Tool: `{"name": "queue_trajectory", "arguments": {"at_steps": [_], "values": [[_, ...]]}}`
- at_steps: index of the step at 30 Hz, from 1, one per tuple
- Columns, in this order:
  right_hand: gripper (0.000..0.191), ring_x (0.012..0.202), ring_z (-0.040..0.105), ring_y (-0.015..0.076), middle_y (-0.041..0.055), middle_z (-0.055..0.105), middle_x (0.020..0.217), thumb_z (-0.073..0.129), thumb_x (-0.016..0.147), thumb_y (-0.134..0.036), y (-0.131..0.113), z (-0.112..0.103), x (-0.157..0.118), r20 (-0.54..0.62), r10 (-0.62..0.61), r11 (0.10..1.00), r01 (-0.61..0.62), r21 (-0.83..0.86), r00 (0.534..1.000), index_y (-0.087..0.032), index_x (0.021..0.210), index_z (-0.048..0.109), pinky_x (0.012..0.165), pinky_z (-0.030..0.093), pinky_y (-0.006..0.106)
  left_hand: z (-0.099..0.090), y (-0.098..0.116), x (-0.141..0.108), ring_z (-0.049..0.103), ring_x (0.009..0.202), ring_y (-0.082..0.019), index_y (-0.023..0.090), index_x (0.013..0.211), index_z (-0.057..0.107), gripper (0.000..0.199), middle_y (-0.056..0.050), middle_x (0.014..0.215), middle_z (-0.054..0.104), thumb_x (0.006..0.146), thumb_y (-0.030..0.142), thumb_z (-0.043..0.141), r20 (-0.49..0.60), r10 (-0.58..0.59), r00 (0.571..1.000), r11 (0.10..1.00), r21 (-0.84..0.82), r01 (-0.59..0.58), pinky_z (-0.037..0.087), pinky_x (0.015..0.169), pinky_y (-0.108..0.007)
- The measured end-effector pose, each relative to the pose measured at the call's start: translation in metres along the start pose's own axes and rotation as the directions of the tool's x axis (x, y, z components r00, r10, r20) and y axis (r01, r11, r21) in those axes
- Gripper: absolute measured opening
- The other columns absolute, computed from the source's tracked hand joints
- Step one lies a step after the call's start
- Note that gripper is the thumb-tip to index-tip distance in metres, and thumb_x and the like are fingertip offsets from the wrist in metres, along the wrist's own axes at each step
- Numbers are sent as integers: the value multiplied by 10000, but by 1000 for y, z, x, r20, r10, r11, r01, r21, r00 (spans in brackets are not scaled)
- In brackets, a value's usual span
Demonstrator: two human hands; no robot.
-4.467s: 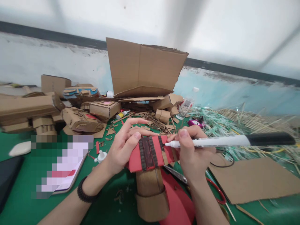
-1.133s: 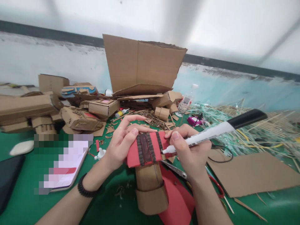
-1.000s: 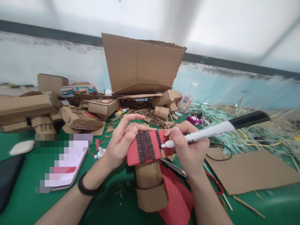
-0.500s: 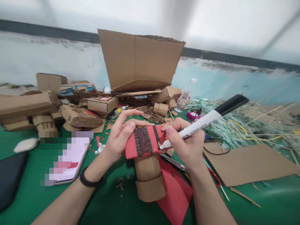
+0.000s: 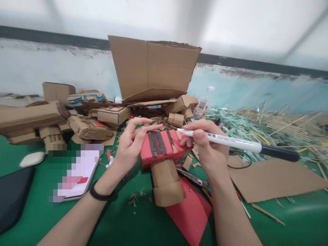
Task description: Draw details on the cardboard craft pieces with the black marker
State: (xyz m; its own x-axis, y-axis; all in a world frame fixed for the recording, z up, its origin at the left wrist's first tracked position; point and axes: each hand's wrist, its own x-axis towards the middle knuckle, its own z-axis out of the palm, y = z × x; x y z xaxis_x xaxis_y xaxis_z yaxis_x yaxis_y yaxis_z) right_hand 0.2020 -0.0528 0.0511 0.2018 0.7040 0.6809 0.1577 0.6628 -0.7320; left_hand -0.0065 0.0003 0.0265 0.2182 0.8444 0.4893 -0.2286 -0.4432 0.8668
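From my seat I see the left hand (image 5: 130, 143) with its fingers clamped on the left end of the red box (image 5: 148, 159), the thumb on its near side. The right hand (image 5: 211, 147) has its fingers closed around the white marker (image 5: 230, 140), black end pointing right; other fingers of that hand touch the box's right end. The nib is at the box's far edge, beside a tan strip; I can't tell whether it touches. Dark strips cross the box's top. Its cardboard stem (image 5: 166, 174) points toward me, and I can't tell if it rests on the bench (image 5: 115, 225). The box sits mid-scene, between both hands. Near and right of the stem lie the scissors (image 5: 193, 178) and a red sheet (image 5: 192, 212); the phone (image 5: 85, 171) lies left.
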Motion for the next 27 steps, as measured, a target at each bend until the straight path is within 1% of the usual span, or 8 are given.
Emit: {"name": "queue_trajectory", "arguments": {"at_steps": [3, 5, 8, 10, 13, 16, 22, 27], "values": [[311, 536, 629, 134, -20, 706, 653, 778, 980, -528, 0, 2, 0, -51, 35, 999, -35, -1, 998, -236, 874, 771, 506, 512, 262, 0, 1, -2, 816, 1091, -245, 235, 1192, 693, 315, -96, 1199, 839, 1132, 504, 539, -22, 152, 988, 978, 148, -147, 638, 971, -392], [294, 523, 608, 127, -21, 714, 653, 793, 973, -504, 0, 5, -1, -92, 61, 998, -64, -25, 994, -236, 861, 754, 485, 486, 255, 0, 4, -5, 787, 1128, -253, 234, 1227, 715, 392, -109, 1257, 817, 1145, 532, 475, 71, 284, 956, 919, 265, -293, 625, 988, -417], [321, 515, 608, 135, -21, 710, 647, 797, 960, -535, -1, 8, -2, -135, 71, 994, -81, -73, 988, -244, 845, 726, 472, 484, 265, 2, 9, -8, 744, 1181, -291, 232, 1283, 706, 404, -123, 1262, 808, 1062, 563, 640, 266, 459, 848, 734, 425, -530, 607, 1045, -463], [355, 475, 591, 138, -30, 680, 602, 790, 958, -561, 0, 8, -1, -170, 54, 994, -69, -85, 984, -251, 815, 693, 444, 468, 272, 3, 12, -7, 733, 1162, -290, 236, 1317, 692, 402, -111, 1230, 816, 993, 463, 764, 364, 485, 795, 606, 516, -606, 612, 1039, -453], [403, 393, 510, 116, -49, 613, 523, 792, 956, -553, -1, 5, -1, -198, 15, 992, -39, -117, 980, -249, 732, 650, 381, 391, 263, 3, 14, -5, 734, 1137, -280, 247, 1337, 693, 395, -91, 1222, 827, 971, 351, 796, 441, 479, 759, 506, 568, -649, 618, 1036, -443], [403, 387, 461, 97, -55, 577, 495, 781, 979, -468, -4, 5, -2, -176, 14, 981, -48, -189, 984, -237, 683, 634, 381, 349, 253, 2, 15, -2, 724, 1165, -289, 264, 1311, 728, 361, -82, 1262, 825, 976, 374, 804, 484, 480, 732, 466, 566, -680, 614, 1059, -458], [353, 429, 461, 99, -56, 575, 519, 761, 981, -376, -7, 7, -4, -168, 21, 960, -67, -272, 986, -233, 689, 623, 420, 349, 255, 2, 13, -2, 708, 1148, -282, 241, 1268, 765, 291, -94, 1274, 819, 985, 307, 785, 483, 482, 731, 446, 583, -679, 623, 1038, -455], [387, 430, 446, 101, -48, 562, 502, 739, 984, -362, -5, 5, -4, -113, -18, 953, -17, -302, 993, -231, 643, 609, 404, 313, 251, 3, 13, -2, 709, 1136, -280, 271, 1264, 767, 281, -78, 1267, 819, 988, 318, 778, 471, 478, 742, 449, 595, -667, 624, 1027, -464]]}}
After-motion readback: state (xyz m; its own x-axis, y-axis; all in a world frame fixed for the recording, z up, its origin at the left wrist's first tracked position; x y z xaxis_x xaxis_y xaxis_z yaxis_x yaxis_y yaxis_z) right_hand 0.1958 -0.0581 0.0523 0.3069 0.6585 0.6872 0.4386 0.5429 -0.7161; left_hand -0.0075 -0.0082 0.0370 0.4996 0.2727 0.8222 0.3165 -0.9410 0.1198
